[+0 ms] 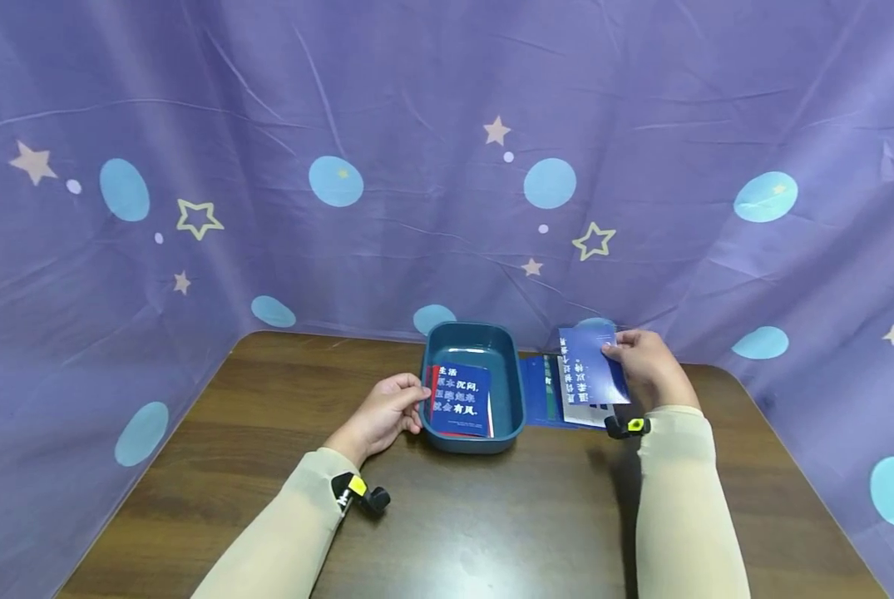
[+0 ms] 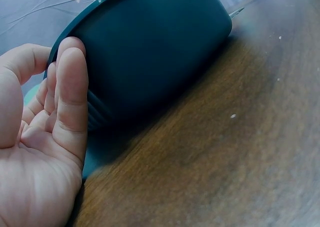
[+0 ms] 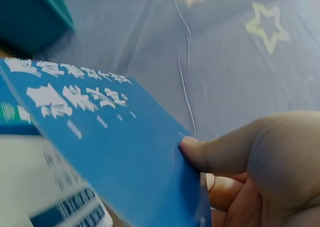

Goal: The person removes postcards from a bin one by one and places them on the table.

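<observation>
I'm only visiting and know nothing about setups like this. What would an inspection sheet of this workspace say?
Surface: brown wood-grain table, glare near its front edge.
Job's things: teal bin with blue card and some red inside; blue and white printed pieces right of it.
Clutter: nothing seen.
Left hand: holds the bin's left rim.
Right hand: pinches another blue card with white writing.
Cables: nothing seen.
Surroundings: purple curtain with stars and light-blue ovals.
</observation>
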`<action>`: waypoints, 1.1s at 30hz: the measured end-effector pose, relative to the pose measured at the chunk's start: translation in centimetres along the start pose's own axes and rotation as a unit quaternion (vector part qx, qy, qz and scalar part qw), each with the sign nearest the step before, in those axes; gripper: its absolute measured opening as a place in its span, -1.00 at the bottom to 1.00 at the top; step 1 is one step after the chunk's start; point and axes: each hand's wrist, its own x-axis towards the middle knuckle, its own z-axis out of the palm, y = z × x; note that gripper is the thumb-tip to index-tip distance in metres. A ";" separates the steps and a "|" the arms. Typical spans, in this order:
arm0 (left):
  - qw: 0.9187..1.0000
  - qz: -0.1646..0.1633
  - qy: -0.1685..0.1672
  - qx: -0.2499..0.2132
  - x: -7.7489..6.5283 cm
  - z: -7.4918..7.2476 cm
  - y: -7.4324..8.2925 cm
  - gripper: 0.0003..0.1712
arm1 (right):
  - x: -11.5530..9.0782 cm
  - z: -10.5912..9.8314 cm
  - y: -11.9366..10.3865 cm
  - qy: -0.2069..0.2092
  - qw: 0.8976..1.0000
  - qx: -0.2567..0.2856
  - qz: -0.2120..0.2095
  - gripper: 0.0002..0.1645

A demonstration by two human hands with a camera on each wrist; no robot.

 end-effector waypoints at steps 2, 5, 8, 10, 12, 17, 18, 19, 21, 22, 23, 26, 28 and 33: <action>1.000 0.002 -0.001 0.000 0.0 -0.1 0.1 -0.84 | 0.1 -0.3 0.7 0.005 1.000 0.001 0.015 -0.54; 1.000 0.003 -0.003 0.001 -0.1 -0.2 0.1 -0.85 | 0.1 -0.7 1.8 -0.001 0.999 0.020 0.041 -0.51; 1.000 0.003 -0.001 0.001 -0.2 -0.2 0.2 -0.85 | 0.2 -0.7 2.7 -0.020 0.996 0.046 0.069 -0.51; 1.000 0.001 0.002 -0.001 -0.2 -0.2 0.1 -0.86 | 0.3 -0.7 3.2 -0.036 0.995 0.049 0.077 -0.49; 1.000 0.000 0.004 0.000 -0.2 -0.3 0.1 -0.86 | 0.5 -0.4 3.6 -0.046 0.995 0.038 0.080 -0.46; 1.000 0.000 0.006 -0.002 -0.3 -0.2 0.1 -0.87 | 0.9 0.6 4.2 -0.064 0.989 0.083 0.103 -0.47; 1.000 0.000 0.005 -0.002 -0.3 -0.2 0.1 -0.87 | 1.0 0.7 4.3 -0.064 0.989 0.084 0.101 -0.48; 1.000 0.001 0.005 -0.002 -0.3 -0.2 0.0 -0.87 | 1.0 0.8 4.4 -0.065 0.986 0.100 0.114 -0.50; 1.000 0.002 0.003 -0.002 -0.2 -0.1 0.0 -0.87 | 1.1 1.0 4.7 -0.061 0.988 0.083 0.116 -0.57; 1.000 0.002 0.002 -0.002 -0.2 -0.1 0.0 -0.87 | 1.2 1.2 4.9 -0.058 0.989 0.070 0.115 -0.59; 1.000 0.003 0.001 -0.002 -0.2 -0.1 0.0 -0.87 | 1.3 1.3 5.0 -0.054 0.991 0.053 0.114 -0.63; 1.000 0.004 -0.001 -0.002 -0.1 -0.1 0.0 -0.85 | 1.5 1.5 5.4 -0.038 0.994 -0.012 0.104 -0.70; 1.000 0.004 -0.001 -0.001 -0.1 0.0 0.0 -0.85 | 1.6 1.7 5.4 -0.026 0.994 -0.050 0.093 -0.72; 1.000 0.003 -0.003 -0.001 0.0 0.0 0.0 -0.85 | 1.1 2.0 4.8 0.010 0.989 -0.129 0.067 -0.66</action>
